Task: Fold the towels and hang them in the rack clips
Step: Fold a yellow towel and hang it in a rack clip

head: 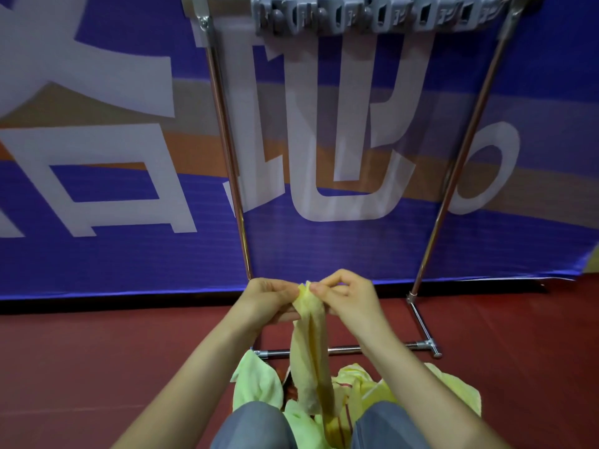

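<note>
Hands work close together: left hand (269, 298) and right hand (348, 298) pinch the top edge of a narrow, folded yellow cloth towel (308, 351), which hangs above the red floor (97, 351). Its edges should be evened before it goes up to the grey plastic rack clips (379, 16) overhead.

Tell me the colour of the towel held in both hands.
Pale yellow towel, seen best in the head view.
</note>
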The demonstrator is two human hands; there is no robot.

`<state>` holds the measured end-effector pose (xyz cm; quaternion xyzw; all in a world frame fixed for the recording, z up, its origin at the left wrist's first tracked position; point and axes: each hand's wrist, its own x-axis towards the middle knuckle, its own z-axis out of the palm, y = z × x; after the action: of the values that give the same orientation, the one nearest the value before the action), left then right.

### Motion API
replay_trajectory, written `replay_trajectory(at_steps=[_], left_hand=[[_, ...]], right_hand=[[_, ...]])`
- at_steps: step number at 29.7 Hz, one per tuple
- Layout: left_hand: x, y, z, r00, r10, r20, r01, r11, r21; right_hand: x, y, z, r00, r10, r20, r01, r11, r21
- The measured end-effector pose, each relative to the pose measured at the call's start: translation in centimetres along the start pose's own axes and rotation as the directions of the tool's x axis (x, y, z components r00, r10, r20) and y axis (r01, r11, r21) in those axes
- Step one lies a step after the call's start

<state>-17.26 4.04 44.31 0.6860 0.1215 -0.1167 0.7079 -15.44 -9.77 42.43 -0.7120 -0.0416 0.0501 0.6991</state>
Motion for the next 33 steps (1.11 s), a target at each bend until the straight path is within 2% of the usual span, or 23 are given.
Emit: replay_trajectory(at_steps=[8,12,15,20,23,28,33], left_hand=[[-0.9,-0.3,0.1,1.000,-0.021,0.020,0.023,0.996,-0.088],[-1.3,-0.5,-0.4,0.999,0.050,-0.010,-0.048,0.992,0.115],[-1.4,-0.6,-0.7,0.992,0.123,-0.019,-0.114,0.957,0.268],[-1.6,-0.8,-0.9,0.980,0.201,-0.009,-0.184,0.913,0.364],[-1.6,-0.9,-0.9,0.972,0.235,0.004,-0.220,0.903,0.370],[-2.0,-0.9,-1.0,0.974,0.207,0.088,-0.225,0.906,0.360],[-2.7,-0.9,-1.6,0.957,0.204,0.205,-0.273,0.872,0.407]], right_hand=[[-1.8,0.8,0.9,0.997,0.008,0.083,-0.014,0.998,0.066],[-1.9,0.1,0.6,0.975,0.143,0.171,-0.178,0.961,0.213],[-2.1,-0.1,0.2,0.954,0.186,0.235,-0.236,0.949,0.207],[-2.4,-0.2,0.2,0.932,0.200,0.303,-0.261,0.948,0.179],[-2.6,-0.2,0.2,0.923,0.199,0.330,-0.258,0.955,0.147],[-2.6,0.2,-0.3,0.922,0.174,0.346,-0.224,0.969,0.108],[-2.6,1.2,-1.0,0.934,0.077,0.350,-0.096,0.995,0.038]])
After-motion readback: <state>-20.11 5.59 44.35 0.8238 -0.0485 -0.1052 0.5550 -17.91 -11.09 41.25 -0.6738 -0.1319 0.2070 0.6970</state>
